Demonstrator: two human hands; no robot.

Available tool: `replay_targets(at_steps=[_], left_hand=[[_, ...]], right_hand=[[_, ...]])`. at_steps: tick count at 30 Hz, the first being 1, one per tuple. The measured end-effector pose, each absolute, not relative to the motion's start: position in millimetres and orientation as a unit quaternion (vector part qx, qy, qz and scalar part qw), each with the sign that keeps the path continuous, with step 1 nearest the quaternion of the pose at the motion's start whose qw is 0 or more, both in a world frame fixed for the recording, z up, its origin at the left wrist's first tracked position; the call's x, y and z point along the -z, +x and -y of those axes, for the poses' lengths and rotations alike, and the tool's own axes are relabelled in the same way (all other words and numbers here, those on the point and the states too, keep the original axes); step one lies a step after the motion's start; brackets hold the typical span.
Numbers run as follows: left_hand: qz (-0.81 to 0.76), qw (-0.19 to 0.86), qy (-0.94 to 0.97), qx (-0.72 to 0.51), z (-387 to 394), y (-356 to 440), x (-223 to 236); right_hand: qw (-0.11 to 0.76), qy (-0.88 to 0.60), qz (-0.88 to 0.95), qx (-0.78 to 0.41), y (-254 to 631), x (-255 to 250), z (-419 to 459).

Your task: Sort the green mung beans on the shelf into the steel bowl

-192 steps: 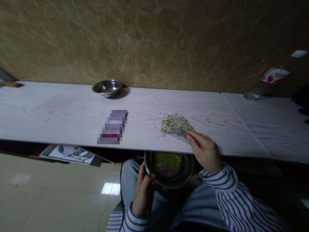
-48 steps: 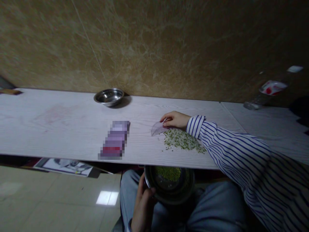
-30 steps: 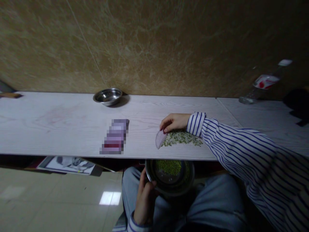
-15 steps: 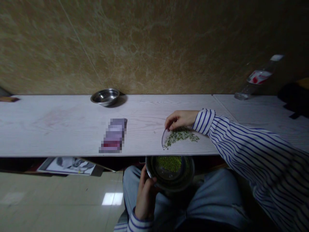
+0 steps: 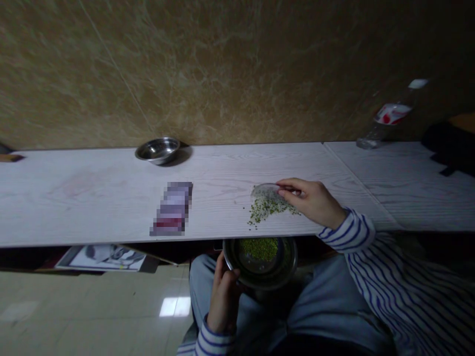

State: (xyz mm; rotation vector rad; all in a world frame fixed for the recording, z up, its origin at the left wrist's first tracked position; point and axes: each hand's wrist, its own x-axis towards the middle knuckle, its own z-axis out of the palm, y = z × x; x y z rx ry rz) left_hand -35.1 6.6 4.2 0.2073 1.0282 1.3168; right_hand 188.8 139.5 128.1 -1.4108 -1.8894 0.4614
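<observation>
My left hand (image 5: pixel 221 296) grips the rim of a steel bowl (image 5: pixel 287 267) held on my lap just below the table's front edge; green beans (image 5: pixel 263 248) lie inside it. My right hand (image 5: pixel 313 200) rests on the white wooden table (image 5: pixel 92 198), its fingers pinched on a thin clear plastic piece (image 5: pixel 262 190). That piece stands at the far side of a small pile of green beans (image 5: pixel 267 209) near the table's front edge, right above the bowl.
An empty steel bowl (image 5: pixel 158 150) stands at the back of the table by the marbled wall. A blurred flat packet (image 5: pixel 171 208) lies left of the beans. A plastic bottle (image 5: pixel 389 116) lies at the far right, a dark object (image 5: pixel 451 146) beyond it. Printed sheets (image 5: pixel 104 258) lie under the table.
My right hand has drawn back toward me and swung the plastic piece from the pile's left side round to its far side. The pile is smaller than before. The left hand stays on the bowl.
</observation>
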Motion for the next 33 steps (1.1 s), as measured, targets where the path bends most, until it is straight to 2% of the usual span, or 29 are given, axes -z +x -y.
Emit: replay_targets(at_steps=[5,10,16,33], left_hand=[[-0.466,0.659,0.094,-0.583,-5.0,-37.1,-6.1],[-0.476,0.656,0.083,-0.579,-2.6,-36.8,-7.0],[-0.475,0.657,0.086,-0.579,-2.7,-33.7,-5.0],[-0.488,0.655,0.081,-0.571,-5.8,-35.5,-3.3]], right_hand=[[0.410,-0.554,0.715,-0.119,188.9,-95.1,-109.0],[0.434,-0.536,0.720,-0.074,181.9,-84.4,-91.3],[0.414,-0.479,0.774,-0.010,163.7,-83.7,-75.4],[0.397,-0.495,0.773,-0.015,167.6,-75.3,-85.1]])
